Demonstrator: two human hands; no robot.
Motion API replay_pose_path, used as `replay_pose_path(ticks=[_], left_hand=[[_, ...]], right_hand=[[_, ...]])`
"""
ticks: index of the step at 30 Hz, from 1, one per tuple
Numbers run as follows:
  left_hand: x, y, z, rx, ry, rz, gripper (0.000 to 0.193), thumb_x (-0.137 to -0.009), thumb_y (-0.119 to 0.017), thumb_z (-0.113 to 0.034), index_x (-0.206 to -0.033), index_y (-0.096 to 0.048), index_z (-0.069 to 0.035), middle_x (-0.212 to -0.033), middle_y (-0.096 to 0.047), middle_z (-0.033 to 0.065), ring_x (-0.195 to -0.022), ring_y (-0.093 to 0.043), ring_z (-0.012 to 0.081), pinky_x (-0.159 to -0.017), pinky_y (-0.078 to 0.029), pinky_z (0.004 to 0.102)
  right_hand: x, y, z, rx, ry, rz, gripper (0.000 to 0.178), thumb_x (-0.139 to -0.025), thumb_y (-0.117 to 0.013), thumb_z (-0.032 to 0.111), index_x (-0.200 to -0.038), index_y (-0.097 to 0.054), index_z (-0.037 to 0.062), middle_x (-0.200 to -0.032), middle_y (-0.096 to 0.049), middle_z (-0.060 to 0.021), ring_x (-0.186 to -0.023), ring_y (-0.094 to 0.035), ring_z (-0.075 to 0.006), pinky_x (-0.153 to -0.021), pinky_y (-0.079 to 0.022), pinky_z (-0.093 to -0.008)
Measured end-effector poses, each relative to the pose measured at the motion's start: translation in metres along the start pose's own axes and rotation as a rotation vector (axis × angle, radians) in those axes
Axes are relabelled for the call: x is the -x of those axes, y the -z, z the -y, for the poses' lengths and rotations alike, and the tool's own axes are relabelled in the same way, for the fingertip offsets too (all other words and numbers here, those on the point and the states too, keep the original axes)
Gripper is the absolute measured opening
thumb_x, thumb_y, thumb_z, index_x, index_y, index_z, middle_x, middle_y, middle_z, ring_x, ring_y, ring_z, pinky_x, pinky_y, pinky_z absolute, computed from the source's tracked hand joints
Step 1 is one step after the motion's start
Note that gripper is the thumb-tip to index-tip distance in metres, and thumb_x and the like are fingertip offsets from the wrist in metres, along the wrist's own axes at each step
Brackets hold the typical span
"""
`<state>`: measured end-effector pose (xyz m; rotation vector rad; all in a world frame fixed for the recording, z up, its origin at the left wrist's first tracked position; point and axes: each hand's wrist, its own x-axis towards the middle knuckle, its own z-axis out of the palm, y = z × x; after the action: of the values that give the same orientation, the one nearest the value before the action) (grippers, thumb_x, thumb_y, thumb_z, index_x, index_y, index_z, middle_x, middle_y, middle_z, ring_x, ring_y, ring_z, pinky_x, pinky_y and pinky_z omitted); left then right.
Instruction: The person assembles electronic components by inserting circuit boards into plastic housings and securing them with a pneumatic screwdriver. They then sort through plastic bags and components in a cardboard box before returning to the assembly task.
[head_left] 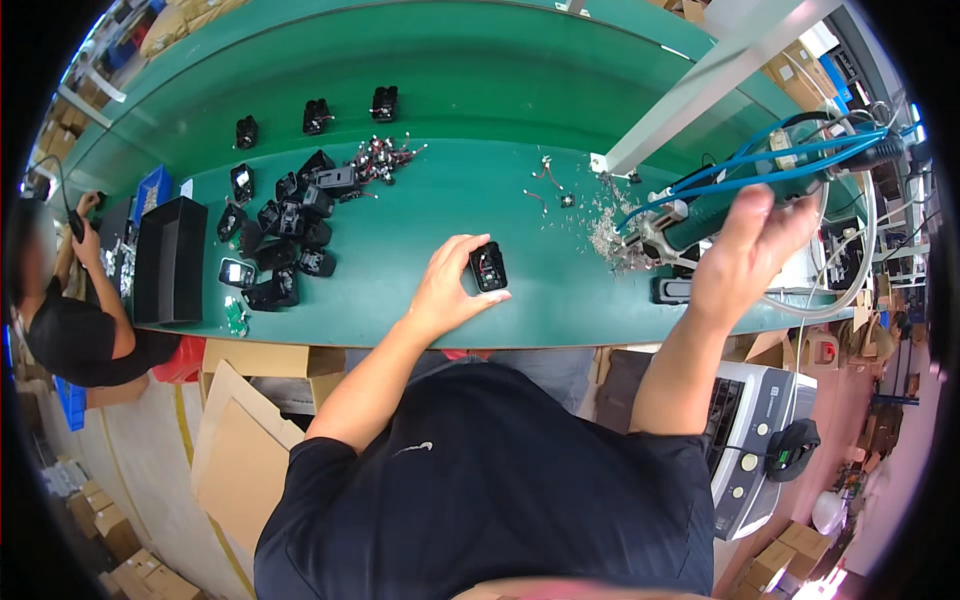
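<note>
My left hand [447,290] is closed around the sides of a small black plastic housing [489,268], held upright just over the bench with its open face showing thin red wires inside. My right hand [745,250] is raised at the right, fingers stretched apart, with nothing visible in it. It is next to a dark green cylindrical tool [700,226] with a metal fixture at its left end and blue air hoses [770,165] above. Whether the hand touches the tool I cannot tell. Small metal pieces [612,232], perhaps screws, lie scattered by the fixture.
Several black housings [285,225] are heaped on the green bench [440,200], beside a bundle of wired parts [385,158]. Farther left are a black tray [170,262] and a blue bin [152,192]. A white post [700,90] rises at the right. A co-worker [85,310] sits left.
</note>
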<state>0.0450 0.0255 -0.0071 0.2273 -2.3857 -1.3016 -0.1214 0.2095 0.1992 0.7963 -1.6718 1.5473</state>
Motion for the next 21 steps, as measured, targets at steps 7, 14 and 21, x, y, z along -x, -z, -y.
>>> replay_pose_path(ticks=[7, 14, 21], left_hand=[[0.0, -0.001, 0.003, -0.149, -0.089, 0.029, 0.085, -0.064, -0.093, -0.034, -0.136, -0.055, -0.009, -0.129, -0.06, 0.0143, -0.122, -0.056, 0.0333, -0.105, -0.038, 0.0457], [0.001, 0.0, 0.002, -0.163, -0.09, -0.009, 0.085, -0.064, -0.093, -0.033, -0.136, -0.054, -0.009, -0.127, -0.061, 0.0116, -0.121, -0.057, 0.0293, -0.103, -0.035, 0.0434], [0.001, 0.0, 0.004, -0.139, -0.107, -0.022, 0.085, -0.061, -0.094, -0.029, -0.134, -0.056, -0.009, -0.123, -0.064, 0.0096, -0.117, -0.059, 0.0281, -0.099, -0.037, 0.0415]], right_hand=[[0.031, -0.032, 0.01, -0.416, -0.455, 0.244, 0.105, -0.089, -0.028, 0.086, -0.14, -0.045, -0.0043, -0.08, -0.061, -0.011, -0.068, -0.058, -0.0166, -0.063, -0.051, -0.0287], [0.068, -0.052, 0.02, -0.698, -0.579, 0.269, 0.111, -0.083, -0.028, 0.092, -0.134, -0.048, -0.0046, -0.077, -0.059, -0.0108, -0.065, -0.06, -0.0197, -0.059, -0.053, -0.0303], [0.09, -0.055, 0.016, -0.787, -0.592, 0.352, 0.108, -0.082, -0.03, 0.093, -0.124, -0.05, -0.0044, -0.077, -0.058, -0.0112, -0.062, -0.062, -0.0216, -0.056, -0.054, -0.031]])
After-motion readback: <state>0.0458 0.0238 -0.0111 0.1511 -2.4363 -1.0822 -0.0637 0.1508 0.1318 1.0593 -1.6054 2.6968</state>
